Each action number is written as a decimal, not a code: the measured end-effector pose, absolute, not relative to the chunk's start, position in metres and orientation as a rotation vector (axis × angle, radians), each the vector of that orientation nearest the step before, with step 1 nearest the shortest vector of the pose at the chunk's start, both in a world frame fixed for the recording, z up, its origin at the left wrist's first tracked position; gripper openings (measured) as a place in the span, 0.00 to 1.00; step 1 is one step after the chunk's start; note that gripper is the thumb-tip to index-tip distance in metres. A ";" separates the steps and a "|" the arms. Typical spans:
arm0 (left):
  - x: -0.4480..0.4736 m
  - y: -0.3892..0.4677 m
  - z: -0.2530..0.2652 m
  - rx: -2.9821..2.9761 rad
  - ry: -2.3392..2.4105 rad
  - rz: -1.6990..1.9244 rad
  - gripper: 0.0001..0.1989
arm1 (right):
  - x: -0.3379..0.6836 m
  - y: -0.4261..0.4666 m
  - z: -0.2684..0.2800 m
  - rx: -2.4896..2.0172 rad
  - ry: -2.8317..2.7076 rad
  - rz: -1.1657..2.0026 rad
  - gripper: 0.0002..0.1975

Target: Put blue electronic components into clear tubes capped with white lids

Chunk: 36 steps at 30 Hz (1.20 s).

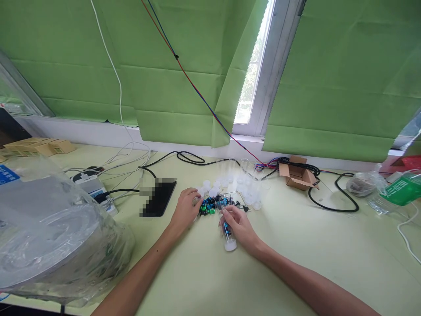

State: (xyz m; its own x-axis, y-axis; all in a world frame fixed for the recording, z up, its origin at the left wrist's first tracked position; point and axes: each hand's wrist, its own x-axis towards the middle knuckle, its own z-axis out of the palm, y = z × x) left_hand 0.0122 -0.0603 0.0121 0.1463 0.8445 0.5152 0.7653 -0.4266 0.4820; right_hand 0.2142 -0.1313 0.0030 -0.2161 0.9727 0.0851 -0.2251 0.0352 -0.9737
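In the head view, the right hand (pixel 240 226) has its fingers closed round a clear tube (pixel 227 237); the left hand (pixel 185 210) bends its fingers beside the component pile (pixel 208 205), hold unclear. White caps (pixel 213 192) crowd just beyond; a black device (pixel 164 198) lies leftward.

Arms (pixel 149 263) reach forward, converging. Left hand (pixel 188 202) is palm down, fingers bent; right hand (pixel 237 219) sits lower, fingers curled in a grip.

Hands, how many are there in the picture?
2: the left hand at the left edge of the pile of small parts, the right hand holding a clear tube. No others show.
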 end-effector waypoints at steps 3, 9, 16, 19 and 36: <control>0.012 -0.061 0.012 2.298 1.608 1.143 0.10 | 0.215 -0.132 0.004 -0.868 -1.219 1.443 0.20; 0.013 -0.063 0.015 2.267 1.617 1.104 0.09 | 0.217 -0.130 0.005 -0.774 -1.202 1.524 0.20; 0.016 -0.066 0.019 2.288 1.571 1.183 0.10 | 0.219 -0.126 0.001 -0.785 -1.156 1.546 0.21; 0.019 -0.071 0.025 2.260 1.552 1.273 0.10 | 0.219 -0.125 -0.001 -0.775 -1.129 1.552 0.21; 0.044 -0.096 0.044 1.742 1.190 1.261 0.13 | 0.220 -0.128 0.004 -0.773 -1.152 1.562 0.22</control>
